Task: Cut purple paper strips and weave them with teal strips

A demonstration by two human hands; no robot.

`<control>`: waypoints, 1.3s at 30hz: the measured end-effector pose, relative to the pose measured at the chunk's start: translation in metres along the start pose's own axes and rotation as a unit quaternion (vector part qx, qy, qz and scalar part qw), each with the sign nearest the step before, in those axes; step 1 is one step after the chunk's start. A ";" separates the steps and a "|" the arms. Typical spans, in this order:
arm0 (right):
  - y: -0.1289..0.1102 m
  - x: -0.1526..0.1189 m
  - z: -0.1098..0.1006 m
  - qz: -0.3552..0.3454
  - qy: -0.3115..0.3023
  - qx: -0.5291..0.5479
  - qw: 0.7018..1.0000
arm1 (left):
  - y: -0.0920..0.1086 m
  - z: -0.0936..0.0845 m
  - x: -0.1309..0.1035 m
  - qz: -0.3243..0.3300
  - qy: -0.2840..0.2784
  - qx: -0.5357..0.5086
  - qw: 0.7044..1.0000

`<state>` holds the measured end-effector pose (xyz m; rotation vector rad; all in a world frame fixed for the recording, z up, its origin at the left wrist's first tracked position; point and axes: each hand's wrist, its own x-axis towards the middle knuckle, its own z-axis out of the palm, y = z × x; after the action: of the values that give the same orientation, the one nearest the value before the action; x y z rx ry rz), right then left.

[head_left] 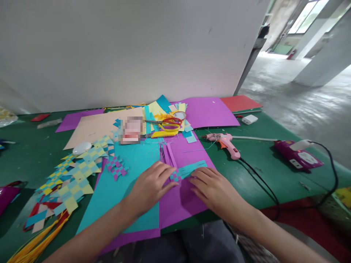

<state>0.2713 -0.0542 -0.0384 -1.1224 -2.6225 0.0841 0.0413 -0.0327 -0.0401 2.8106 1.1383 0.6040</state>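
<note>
A small weave of purple and teal paper strips lies between my hands on a purple sheet. My left hand has its fingers and thumb closed around the checkered end. Loose teal strips run from the weave toward the right. My right hand rests its slightly spread fingertips at the near edge of these strips, with the thumb apart. Narrow purple strips stretch away from the weave toward the back. A finished-looking purple and teal woven piece lies on the teal sheet left of my hands.
A pink glue gun with a cord lies right, near a purple power box. Red-handled scissors, a yellow cutter and a tape roll lie behind. Woven yellow pieces and yellow tassels are left.
</note>
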 end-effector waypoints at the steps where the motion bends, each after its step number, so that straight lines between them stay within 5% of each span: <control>1: 0.000 0.003 0.000 0.003 -0.001 -0.006 1.000 | -0.002 0.000 0.000 -0.008 -0.005 0.003 1.000; 15: 0.003 0.032 0.020 0.073 -0.007 0.067 0.995 | -0.001 0.008 -0.001 0.009 -0.007 0.003 1.000; 28: 0.006 0.029 0.019 0.054 0.014 0.075 0.996 | -0.011 0.001 -0.003 0.041 -0.024 -0.026 0.999; 39: 0.022 0.037 0.014 0.009 -0.036 0.153 0.987 | -0.018 0.003 -0.004 0.074 -0.004 -0.032 0.997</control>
<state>0.2585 -0.0116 -0.0467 -1.0495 -2.5459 0.5217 0.0274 -0.0219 -0.0475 2.8572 0.8977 0.6276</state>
